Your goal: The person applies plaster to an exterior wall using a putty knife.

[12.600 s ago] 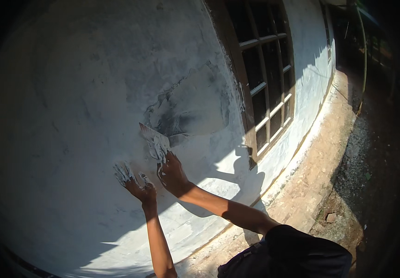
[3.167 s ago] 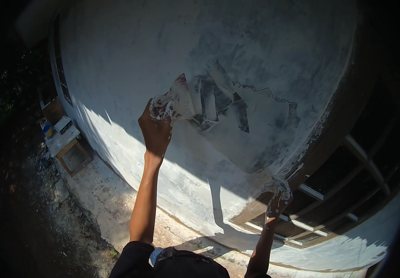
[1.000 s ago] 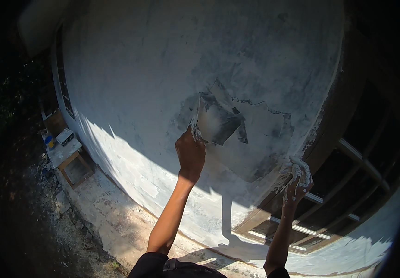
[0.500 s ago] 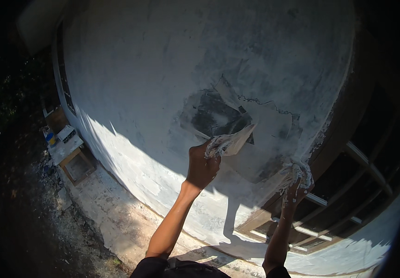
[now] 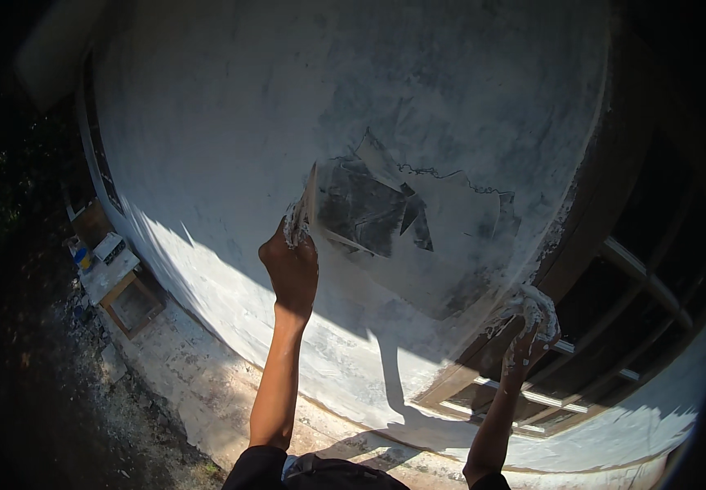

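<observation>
My left hand [image 5: 291, 265] grips a flat putty scraper [image 5: 312, 192], seen nearly edge-on at the left of a dark bare patch [image 5: 361, 208] in the wall. White putty coats its fingers. Whether the blade touches the wall is hard to tell. Pale coating with ragged edges surrounds the dark patch on the grey-white wall [image 5: 239, 147]. Lower right, my right hand [image 5: 531, 327] is curled, thickly smeared with white putty, near the wooden window frame. Whatever lies in its fingers is lost under the putty.
A barred window with a wooden frame [image 5: 471, 363] is at the right. On the left, a small table [image 5: 110, 273] bears a pale box [image 5: 109, 247] and a blue-and-yellow container [image 5: 82, 258]. Rubble and rough paving [image 5: 181, 376] run along the wall's foot.
My left hand has swung left across the dark patch, and the scraper has turned from broad side to nearly edge-on. More of the dark patch shows. My right hand stays near the window.
</observation>
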`<control>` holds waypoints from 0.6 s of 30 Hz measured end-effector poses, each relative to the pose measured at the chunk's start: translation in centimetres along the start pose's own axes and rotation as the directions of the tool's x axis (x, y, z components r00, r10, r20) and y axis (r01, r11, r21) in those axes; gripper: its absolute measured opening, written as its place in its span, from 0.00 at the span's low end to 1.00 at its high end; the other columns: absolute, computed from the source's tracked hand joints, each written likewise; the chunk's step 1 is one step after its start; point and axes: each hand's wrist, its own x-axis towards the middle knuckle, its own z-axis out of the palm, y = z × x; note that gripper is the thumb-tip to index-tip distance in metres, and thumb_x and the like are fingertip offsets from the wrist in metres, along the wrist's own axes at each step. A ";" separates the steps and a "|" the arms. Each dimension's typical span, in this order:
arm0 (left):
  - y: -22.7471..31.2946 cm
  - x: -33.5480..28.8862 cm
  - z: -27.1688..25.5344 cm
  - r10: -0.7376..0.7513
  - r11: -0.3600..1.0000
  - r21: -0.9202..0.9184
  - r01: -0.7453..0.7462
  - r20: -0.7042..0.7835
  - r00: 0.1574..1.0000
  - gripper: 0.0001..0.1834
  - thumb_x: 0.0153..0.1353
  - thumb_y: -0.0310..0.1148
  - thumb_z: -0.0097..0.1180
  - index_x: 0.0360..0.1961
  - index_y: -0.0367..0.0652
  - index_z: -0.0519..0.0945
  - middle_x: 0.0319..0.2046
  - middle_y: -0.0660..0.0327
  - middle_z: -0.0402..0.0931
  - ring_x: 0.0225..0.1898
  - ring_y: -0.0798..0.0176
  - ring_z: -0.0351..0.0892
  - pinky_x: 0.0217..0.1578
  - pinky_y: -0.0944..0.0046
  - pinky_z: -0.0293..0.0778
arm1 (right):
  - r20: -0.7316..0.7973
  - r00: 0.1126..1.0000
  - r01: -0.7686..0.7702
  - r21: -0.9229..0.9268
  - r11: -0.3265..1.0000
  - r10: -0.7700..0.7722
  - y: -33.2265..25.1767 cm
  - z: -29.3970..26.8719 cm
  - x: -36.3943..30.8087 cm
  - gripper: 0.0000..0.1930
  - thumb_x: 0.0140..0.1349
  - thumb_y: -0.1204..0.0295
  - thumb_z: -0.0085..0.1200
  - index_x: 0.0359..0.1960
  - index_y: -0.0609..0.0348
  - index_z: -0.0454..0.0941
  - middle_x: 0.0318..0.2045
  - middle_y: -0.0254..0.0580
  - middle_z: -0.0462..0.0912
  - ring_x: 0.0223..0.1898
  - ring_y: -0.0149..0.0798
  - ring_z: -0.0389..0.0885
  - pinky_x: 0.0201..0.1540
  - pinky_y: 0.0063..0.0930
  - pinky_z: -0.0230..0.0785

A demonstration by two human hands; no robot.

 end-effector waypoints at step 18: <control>6.4 -5.5 0.4 0.002 0.997 -0.071 0.021 0.309 0.951 0.18 0.46 0.17 0.48 0.42 0.26 0.71 0.28 0.42 0.73 0.29 0.41 0.76 0.32 0.55 0.72 | 0.171 0.832 -0.543 0.448 0.710 0.527 -1.8 -1.5 -0.4 0.21 0.59 0.73 0.49 0.52 0.64 0.59 0.49 0.50 0.62 0.51 0.44 0.64 0.56 0.37 0.56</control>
